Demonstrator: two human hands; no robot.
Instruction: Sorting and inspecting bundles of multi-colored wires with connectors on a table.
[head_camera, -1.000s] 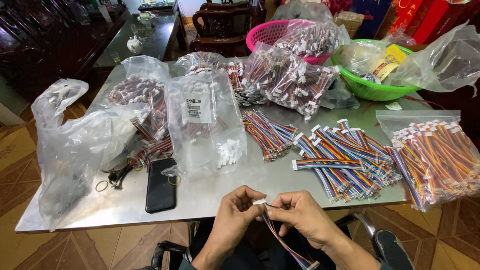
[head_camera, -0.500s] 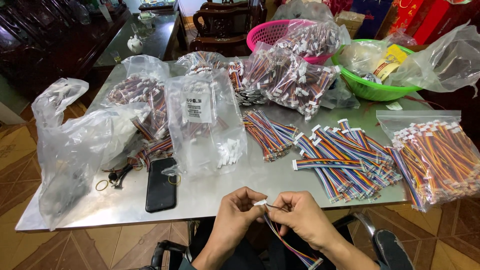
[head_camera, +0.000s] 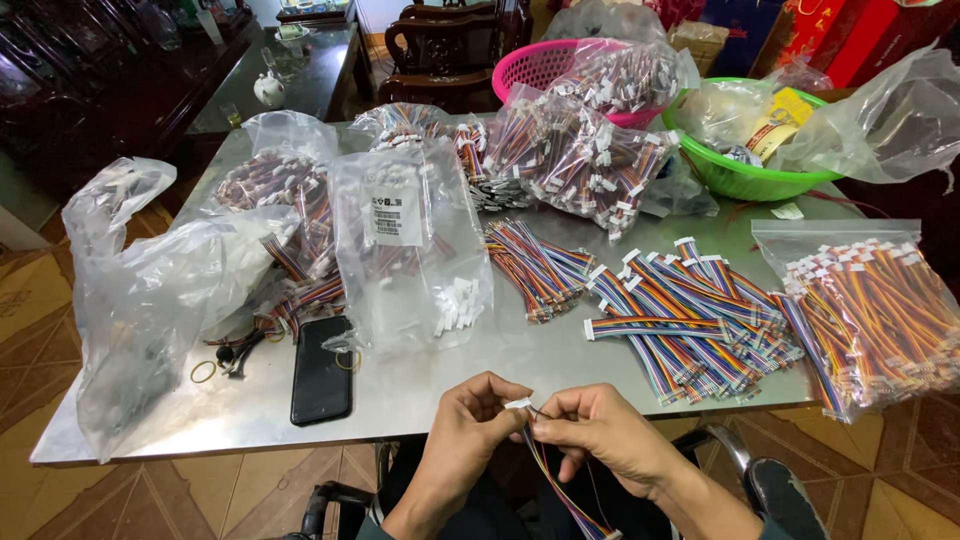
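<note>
Head view: a seated person works just below the near edge of a metal counter (head_camera: 470, 385), both hands raised together in front of the lap. The left hand (head_camera: 478, 425) is curled nearly closed, its thumb and forefinger pinching a small white connector (head_camera: 518, 404). The right hand (head_camera: 600, 432) meets it fingertip to fingertip, its fingers closed on the multicoloured ribbon cable (head_camera: 552, 480) just behind that connector; the cable trails down between the wrists toward the lap. Whether the right fingers also touch the connector itself is hard to make out.

On the counter beyond the hands, a black phone (head_camera: 321, 370) lies flat, just left of them. A clear bag of white connectors (head_camera: 410, 250) stands behind it. To the right, bundles of rainbow cables (head_camera: 690, 320) are spread loose, with a filled bag of the same cables (head_camera: 875, 315) at the far right. A green basket (head_camera: 745, 180) and a pink basket (head_camera: 540, 70) sit at the back.
</note>
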